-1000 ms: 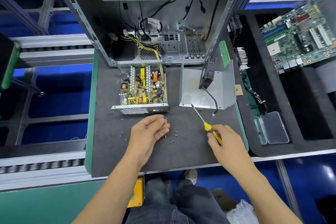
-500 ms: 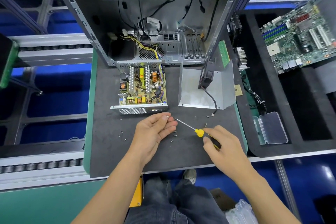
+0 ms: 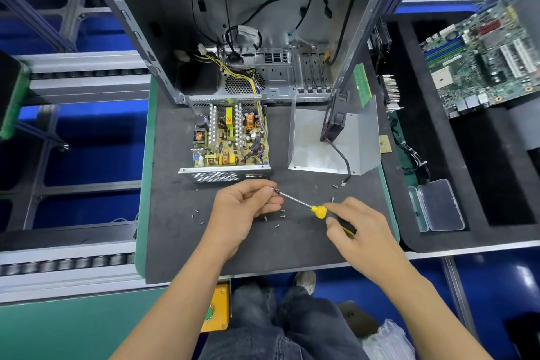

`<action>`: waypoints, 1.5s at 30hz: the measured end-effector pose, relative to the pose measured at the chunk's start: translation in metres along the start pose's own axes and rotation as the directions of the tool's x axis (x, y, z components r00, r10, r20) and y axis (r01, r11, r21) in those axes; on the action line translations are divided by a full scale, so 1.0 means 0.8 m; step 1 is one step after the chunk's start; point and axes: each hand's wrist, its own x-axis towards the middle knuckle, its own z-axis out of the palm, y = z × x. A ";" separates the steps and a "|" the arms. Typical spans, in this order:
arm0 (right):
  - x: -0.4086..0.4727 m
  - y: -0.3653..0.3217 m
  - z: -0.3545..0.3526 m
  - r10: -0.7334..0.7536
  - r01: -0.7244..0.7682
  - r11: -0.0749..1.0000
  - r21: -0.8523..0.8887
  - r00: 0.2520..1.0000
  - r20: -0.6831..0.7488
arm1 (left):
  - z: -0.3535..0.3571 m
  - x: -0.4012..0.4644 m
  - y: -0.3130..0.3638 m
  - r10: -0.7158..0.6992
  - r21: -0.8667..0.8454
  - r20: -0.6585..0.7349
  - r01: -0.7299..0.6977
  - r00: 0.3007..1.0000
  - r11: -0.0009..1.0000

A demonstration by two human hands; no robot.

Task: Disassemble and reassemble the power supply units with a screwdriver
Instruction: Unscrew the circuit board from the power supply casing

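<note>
- On the dark mat (image 3: 175,242), toward its far left, sits the opened power supply unit (image 3: 229,140): a perforated metal tray with no cover, showing a yellowish circuit board, silver finned heat sinks, copper coils and a black capacitor. Its long axis runs near to far, with the mesh front wall facing the person.
- Just to its right, apart from it, stands the bent metal cover (image 3: 333,140), with a black fan (image 3: 334,123) leaning against it and a black cable trailing toward the near edge.
- Between the two hands lies the screwdriver (image 3: 306,206); its yellow-and-black handle is to the near right and the thin steel shaft points far-left, tilted slightly across the mat.
- Right hand (image 3: 359,231): fingers curled round the handle, gripping it.
- Left hand (image 3: 245,207): fingers curled, thumb and fingertips pinching at the shaft's tip; a small screw seems to be held there, though it is too small to be sure.
- Loose screws (image 3: 282,215) are scattered on the mat around the left hand.
</note>
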 end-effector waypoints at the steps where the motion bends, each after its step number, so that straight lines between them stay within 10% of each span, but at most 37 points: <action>1: 0.000 0.000 0.000 -0.005 0.005 1.000 -0.008 1.000 0.003 | -0.002 0.000 0.000 0.006 0.038 -0.001 -0.005 1.000 0.999; 15: 0.013 -0.009 -0.015 0.088 -0.109 0.981 0.162 0.988 0.131 | -0.019 -0.003 0.023 0.041 0.253 0.085 -0.061 0.996 0.966; 27: 0.084 -0.061 -0.043 0.224 -0.055 0.516 0.855 0.972 -0.073 | -0.015 0.009 0.088 0.167 0.152 0.052 -0.173 0.985 0.973; 45: 0.132 -0.081 -0.022 0.440 -0.159 0.329 0.931 0.898 -0.002 | 0.004 0.032 0.094 0.172 0.164 0.017 -0.173 0.985 0.971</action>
